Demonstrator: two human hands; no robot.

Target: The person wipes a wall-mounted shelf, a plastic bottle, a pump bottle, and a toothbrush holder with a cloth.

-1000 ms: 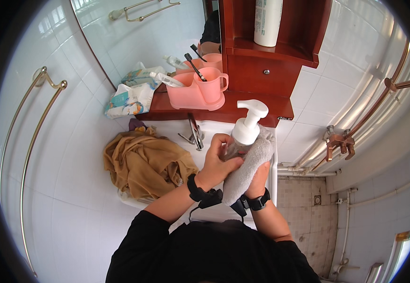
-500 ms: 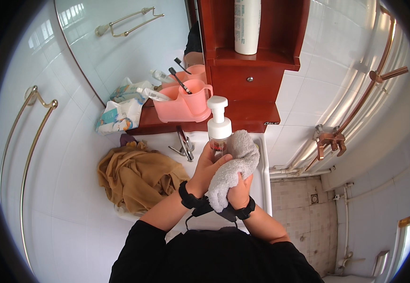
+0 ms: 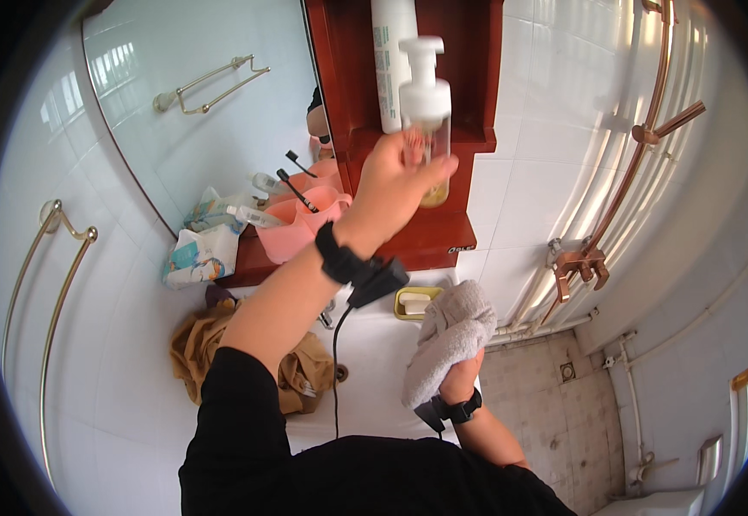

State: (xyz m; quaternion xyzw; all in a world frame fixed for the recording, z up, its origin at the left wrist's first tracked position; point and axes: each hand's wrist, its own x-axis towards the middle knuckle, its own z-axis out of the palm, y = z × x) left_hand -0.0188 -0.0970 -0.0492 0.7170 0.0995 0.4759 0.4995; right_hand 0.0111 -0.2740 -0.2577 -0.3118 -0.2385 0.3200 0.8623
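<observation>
My left hand is closed around a clear pump bottle with a white pump top, raised in front of the red-brown wooden shelf unit. Behind it on that shelf stands a tall white bottle. Lower down, over the right side of the sink, my right hand grips a folded grey towel; the cloth covers most of its fingers. Black bands circle both wrists, and a cable hangs from the left one.
A brown cloth is heaped in the left of the white sink. Beside the faucet area lies a yellow soap dish. Pink cups with toothbrushes and a tissue pack stand on the ledge. Copper shower fittings line the right wall.
My left hand has carried the pump bottle up and away from the towel to the shelf. My right hand keeps the towel, now slightly lower and to the right. The view has shifted.
</observation>
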